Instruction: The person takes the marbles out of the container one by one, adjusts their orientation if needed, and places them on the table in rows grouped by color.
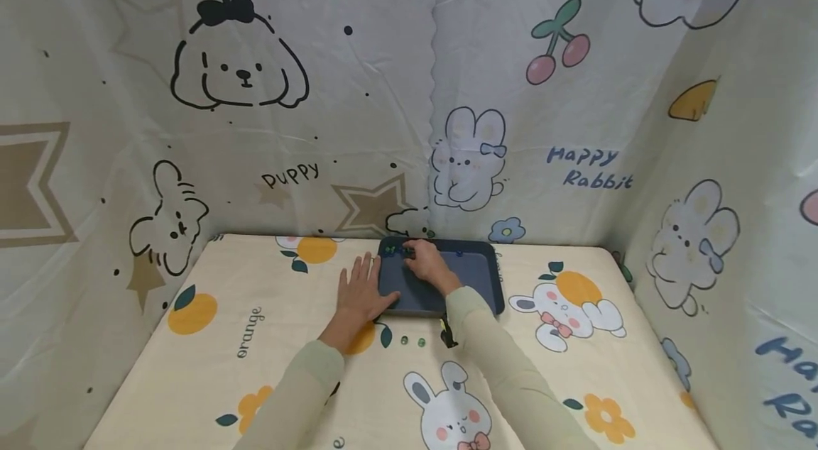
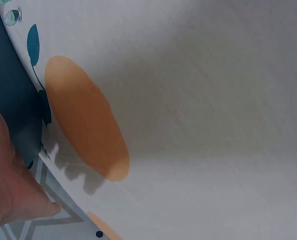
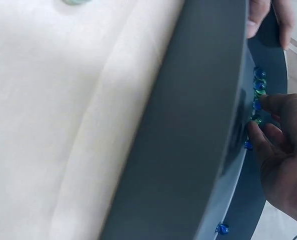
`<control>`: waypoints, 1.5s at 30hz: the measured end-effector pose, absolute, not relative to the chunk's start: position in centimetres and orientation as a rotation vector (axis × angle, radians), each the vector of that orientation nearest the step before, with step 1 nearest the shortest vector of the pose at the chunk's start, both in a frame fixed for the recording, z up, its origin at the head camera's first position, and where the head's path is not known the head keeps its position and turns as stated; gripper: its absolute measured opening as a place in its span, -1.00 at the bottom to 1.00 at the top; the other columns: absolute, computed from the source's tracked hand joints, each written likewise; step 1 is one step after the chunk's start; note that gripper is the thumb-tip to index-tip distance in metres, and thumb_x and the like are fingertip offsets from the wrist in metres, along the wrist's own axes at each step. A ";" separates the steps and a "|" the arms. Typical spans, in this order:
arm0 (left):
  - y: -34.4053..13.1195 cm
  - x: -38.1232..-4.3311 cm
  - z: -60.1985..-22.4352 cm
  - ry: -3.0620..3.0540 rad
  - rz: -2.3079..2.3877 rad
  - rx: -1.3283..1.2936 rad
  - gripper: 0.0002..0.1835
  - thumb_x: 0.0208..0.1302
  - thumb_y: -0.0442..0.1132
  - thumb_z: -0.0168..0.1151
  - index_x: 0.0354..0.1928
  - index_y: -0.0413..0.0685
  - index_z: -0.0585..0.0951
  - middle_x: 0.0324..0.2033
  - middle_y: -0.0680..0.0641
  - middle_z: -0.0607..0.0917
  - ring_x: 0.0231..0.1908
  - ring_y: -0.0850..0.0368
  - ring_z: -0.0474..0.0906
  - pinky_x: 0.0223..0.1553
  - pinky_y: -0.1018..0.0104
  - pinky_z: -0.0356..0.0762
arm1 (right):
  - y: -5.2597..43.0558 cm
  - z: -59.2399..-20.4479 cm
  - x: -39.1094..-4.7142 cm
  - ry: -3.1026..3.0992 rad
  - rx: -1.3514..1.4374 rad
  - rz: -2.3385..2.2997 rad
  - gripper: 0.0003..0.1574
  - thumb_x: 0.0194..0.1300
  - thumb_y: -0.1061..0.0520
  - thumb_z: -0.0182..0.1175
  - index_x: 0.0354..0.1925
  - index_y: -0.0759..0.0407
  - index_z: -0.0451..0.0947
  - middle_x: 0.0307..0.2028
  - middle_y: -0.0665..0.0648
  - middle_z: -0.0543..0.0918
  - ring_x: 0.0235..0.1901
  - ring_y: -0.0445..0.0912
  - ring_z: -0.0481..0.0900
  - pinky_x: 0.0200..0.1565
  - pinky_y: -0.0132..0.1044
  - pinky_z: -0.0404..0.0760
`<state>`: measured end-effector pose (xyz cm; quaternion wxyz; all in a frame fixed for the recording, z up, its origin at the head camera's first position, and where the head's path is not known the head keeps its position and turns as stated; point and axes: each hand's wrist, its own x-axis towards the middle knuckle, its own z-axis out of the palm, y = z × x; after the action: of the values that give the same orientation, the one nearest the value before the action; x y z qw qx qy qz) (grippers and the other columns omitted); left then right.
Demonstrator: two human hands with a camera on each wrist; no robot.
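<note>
A dark blue-grey tray lies near the back of the table. My left hand rests at its left edge, fingers spread and straight, thumb along the near rim. Inside the tray, my right hand reaches down near the far left corner. Its thumb and forefinger curl round a green marble in the right wrist view. Blue and green marbles lie in a row beside these fingertips, including a blue marble. One blue marble sits apart, farther along the tray.
Two greenish glass marbles lie on the patterned tablecloth in front of the tray. A small black-and-yellow object is beside the right sleeve. Printed curtains stand behind and along the sides of the table.
</note>
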<state>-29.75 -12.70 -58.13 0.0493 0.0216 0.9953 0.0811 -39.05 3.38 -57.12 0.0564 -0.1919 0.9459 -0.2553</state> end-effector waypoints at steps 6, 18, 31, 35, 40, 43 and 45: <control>-12.6 -29.6 -58.2 3.033 0.246 0.063 0.05 0.29 0.42 0.07 0.58 -0.08 0.02 0.56 -0.17 -0.04 0.52 -0.13 -0.14 0.44 -0.19 -0.16 | 3.3 -57.8 -38.9 2.909 -0.591 -0.726 -0.50 0.39 0.22 0.25 0.27 0.22 0.52 0.23 0.25 0.52 0.21 0.11 0.50 0.20 -0.02 0.48; -12.7 -29.9 -58.2 3.032 0.243 0.056 0.05 0.29 0.43 0.06 0.59 -0.07 0.01 0.56 -0.16 -0.05 0.53 -0.12 -0.16 0.45 -0.18 -0.17 | 2.8 -58.0 -39.5 2.948 -0.595 -0.603 -0.50 0.38 0.22 0.26 0.25 0.26 0.52 0.17 0.30 0.54 0.16 0.14 0.52 0.16 -0.01 0.52; -12.6 -29.5 -57.9 3.021 0.272 0.047 0.05 0.28 0.43 0.07 0.59 -0.06 0.02 0.56 -0.18 -0.03 0.52 -0.13 -0.14 0.45 -0.17 -0.15 | 2.8 -58.1 -39.0 3.000 -0.573 -0.663 -0.67 0.35 0.25 0.27 0.08 0.23 0.61 -0.01 0.24 0.66 0.02 0.12 0.62 0.04 -0.01 0.59; -12.6 -29.5 -57.8 3.015 0.280 0.049 0.05 0.29 0.43 0.07 0.59 -0.07 0.01 0.56 -0.18 -0.04 0.52 -0.13 -0.15 0.45 -0.17 -0.15 | 3.1 -58.4 -38.7 3.050 -0.605 -0.695 -0.82 0.33 0.28 0.28 -0.08 0.22 0.66 -0.14 0.19 0.72 -0.12 0.08 0.69 -0.07 -0.04 0.64; -12.6 -29.5 -57.6 3.025 0.267 0.060 0.06 0.28 0.43 0.08 0.59 -0.07 0.02 0.56 -0.17 -0.02 0.52 -0.13 -0.12 0.44 -0.17 -0.12 | 3.3 -58.5 -38.5 3.062 -0.629 -0.720 -0.84 0.30 0.30 0.30 -0.12 0.23 0.67 -0.18 0.19 0.73 -0.17 0.09 0.70 -0.12 -0.04 0.66; -12.6 -29.6 -57.5 3.018 0.271 0.061 0.06 0.28 0.43 0.08 0.59 -0.07 0.02 0.56 -0.18 -0.02 0.52 -0.13 -0.12 0.44 -0.17 -0.12 | 3.5 -58.5 -38.5 3.056 -0.644 -0.728 -0.82 0.30 0.30 0.30 -0.11 0.25 0.67 -0.17 0.20 0.73 -0.17 0.09 0.70 -0.11 -0.04 0.66; -12.6 -29.6 -57.6 3.017 0.282 0.065 0.05 0.28 0.43 0.08 0.58 -0.07 0.03 0.56 -0.18 -0.02 0.52 -0.14 -0.12 0.44 -0.18 -0.12 | 3.7 -58.5 -38.5 3.053 -0.645 -0.730 -0.82 0.31 0.29 0.30 -0.10 0.25 0.67 -0.18 0.19 0.73 -0.17 0.07 0.70 -0.12 -0.05 0.66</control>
<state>-29.60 -12.65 -57.56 0.0553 0.0215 0.9939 0.0927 -38.47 3.69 -58.55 -0.0314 -0.2013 0.9522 -0.2276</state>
